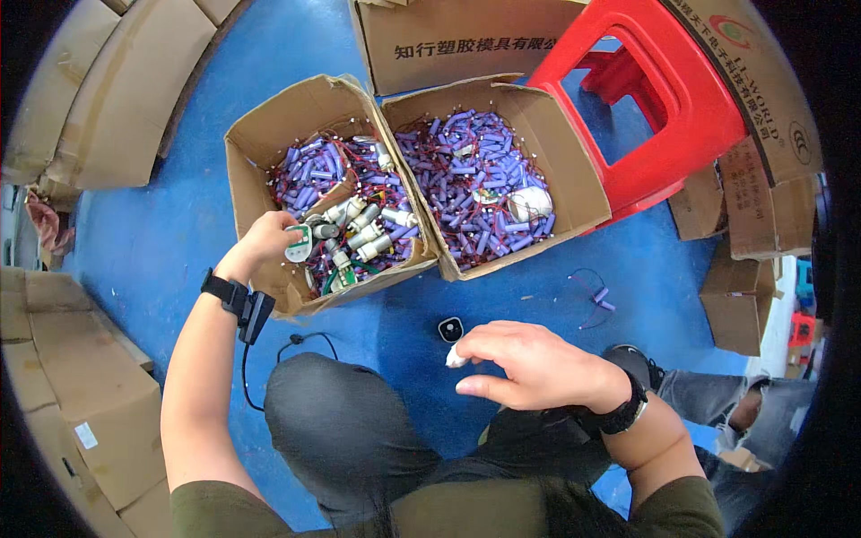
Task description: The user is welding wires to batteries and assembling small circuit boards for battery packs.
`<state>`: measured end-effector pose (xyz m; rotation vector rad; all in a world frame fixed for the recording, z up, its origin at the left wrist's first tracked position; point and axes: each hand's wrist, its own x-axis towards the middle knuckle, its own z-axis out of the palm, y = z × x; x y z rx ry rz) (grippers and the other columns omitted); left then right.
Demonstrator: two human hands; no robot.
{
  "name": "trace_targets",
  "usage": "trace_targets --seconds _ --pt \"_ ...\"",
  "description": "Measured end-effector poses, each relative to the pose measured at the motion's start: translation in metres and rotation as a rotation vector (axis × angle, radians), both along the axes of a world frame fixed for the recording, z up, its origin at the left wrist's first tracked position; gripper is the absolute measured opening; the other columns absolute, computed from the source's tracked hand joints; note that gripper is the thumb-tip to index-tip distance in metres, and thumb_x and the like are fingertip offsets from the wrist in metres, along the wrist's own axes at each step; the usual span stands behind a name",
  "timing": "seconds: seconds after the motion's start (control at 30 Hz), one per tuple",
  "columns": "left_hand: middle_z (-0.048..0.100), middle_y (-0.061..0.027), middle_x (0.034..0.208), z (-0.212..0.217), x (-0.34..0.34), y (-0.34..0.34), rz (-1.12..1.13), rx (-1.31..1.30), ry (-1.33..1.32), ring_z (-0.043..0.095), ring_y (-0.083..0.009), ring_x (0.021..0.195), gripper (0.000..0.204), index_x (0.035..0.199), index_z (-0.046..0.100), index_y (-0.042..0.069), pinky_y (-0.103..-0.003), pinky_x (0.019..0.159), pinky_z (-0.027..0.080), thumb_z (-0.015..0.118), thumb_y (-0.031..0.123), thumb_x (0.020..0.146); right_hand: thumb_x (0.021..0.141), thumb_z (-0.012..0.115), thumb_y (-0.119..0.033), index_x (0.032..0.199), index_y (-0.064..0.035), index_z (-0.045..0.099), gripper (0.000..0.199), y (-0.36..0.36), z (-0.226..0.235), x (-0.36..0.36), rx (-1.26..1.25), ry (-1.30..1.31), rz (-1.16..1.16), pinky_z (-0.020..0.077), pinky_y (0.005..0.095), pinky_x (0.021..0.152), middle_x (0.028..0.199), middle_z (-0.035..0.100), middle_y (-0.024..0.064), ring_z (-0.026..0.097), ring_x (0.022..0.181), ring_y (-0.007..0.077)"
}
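Note:
My left hand [266,240] is over the near left corner of the left cardboard box [256,179], its fingers closed on a small white-and-green piece [299,244]. Beside that piece lie several grey-and-white cylindrical parts [366,235], on top of purple cylindrical cells [314,170] with thin red and dark wires. My right hand [529,363] hovers above my lap with thumb and fingers apart and nothing seen between them. White wrapping covers one of its fingertips. Just beyond that fingertip, a small black-and-white square object [450,329] lies on the floor.
The right cardboard box [565,179] holds more wired purple cells and a round white object [530,204]. A red plastic stool [691,108] stands beside it. Loose wired cells [603,298] lie on the blue floor. Cartons [81,359] line the left; another person's leg [762,412] shows at right.

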<state>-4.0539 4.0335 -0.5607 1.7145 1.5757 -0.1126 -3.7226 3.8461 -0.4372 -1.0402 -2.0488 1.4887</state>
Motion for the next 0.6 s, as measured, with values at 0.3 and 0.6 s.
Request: trace_targets --seconds 0.3,0.6 --pt "0.058 -0.0055 0.084 0.011 0.026 0.002 0.092 -0.292 -0.320 0.053 -0.0132 0.073 0.035 0.107 0.053 0.000 -0.025 0.062 0.043 0.058 0.022 0.079 0.077 0.059 -0.021 0.091 -0.0027 0.051 0.025 0.001 -0.034 -0.005 0.094 -0.369 0.086 0.0436 0.0413 0.070 0.082 0.056 0.0141 0.055 0.079 0.0329" --pt "0.057 -0.0127 0.083 0.184 0.090 -0.084 -0.172 0.702 -1.057 0.050 -0.0230 0.077 0.013 0.082 0.058 -0.001 -0.027 0.068 0.038 0.046 0.003 0.077 0.076 0.059 -0.024 0.088 -0.0036 0.051 0.024 0.006 -0.055 0.005 0.098 -0.596 0.096 0.0447 0.0415 0.070 0.083 0.057 0.0132 0.056 0.080 0.0317"
